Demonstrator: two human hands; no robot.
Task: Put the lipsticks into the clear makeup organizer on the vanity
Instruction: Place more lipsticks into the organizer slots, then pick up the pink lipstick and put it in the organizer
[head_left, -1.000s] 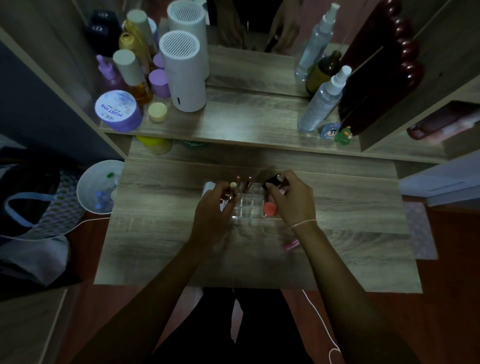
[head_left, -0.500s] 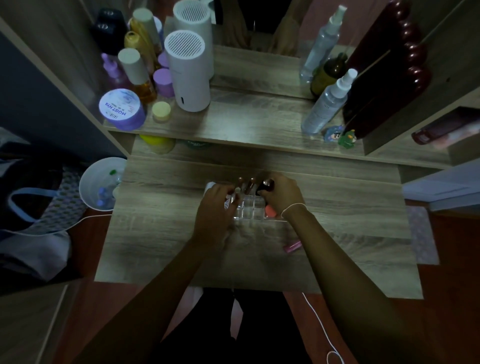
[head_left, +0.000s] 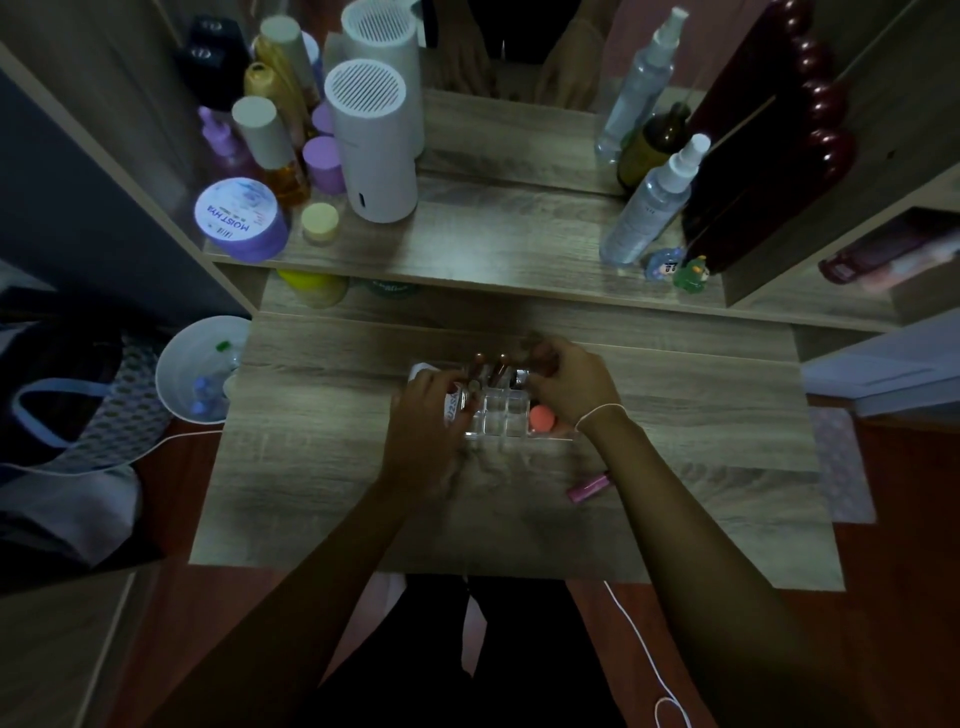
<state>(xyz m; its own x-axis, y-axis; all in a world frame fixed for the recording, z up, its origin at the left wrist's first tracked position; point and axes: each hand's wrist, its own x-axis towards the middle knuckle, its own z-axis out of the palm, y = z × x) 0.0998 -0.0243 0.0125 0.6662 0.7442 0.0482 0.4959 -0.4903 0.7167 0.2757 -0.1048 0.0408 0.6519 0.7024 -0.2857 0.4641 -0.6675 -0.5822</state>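
Note:
The clear makeup organizer (head_left: 501, 422) stands mid-table on the vanity. Several brownish lipsticks (head_left: 488, 366) stand upright in its back cells, and a coral round item (head_left: 543, 419) sits at its right end. My left hand (head_left: 423, 421) grips the organizer's left side, covering a white labelled tube there. My right hand (head_left: 574, 387) hovers over the back right corner, its fingers pinched on a dark lipstick (head_left: 540, 349) that is blurred. A pink lipstick (head_left: 588, 487) lies loose on the table, just in front of my right wrist.
A raised shelf (head_left: 493, 249) behind holds a white cylinder (head_left: 375, 140), a purple jar (head_left: 240, 218), bottles and two spray bottles (head_left: 649, 202). A white bin (head_left: 200, 374) stands left of the table. A white cable (head_left: 644, 649) hangs at the table's front edge.
My right hand has carried the dark lipstick left and back, over the organizer's rear cells. My left hand has stayed on the organizer's left side.

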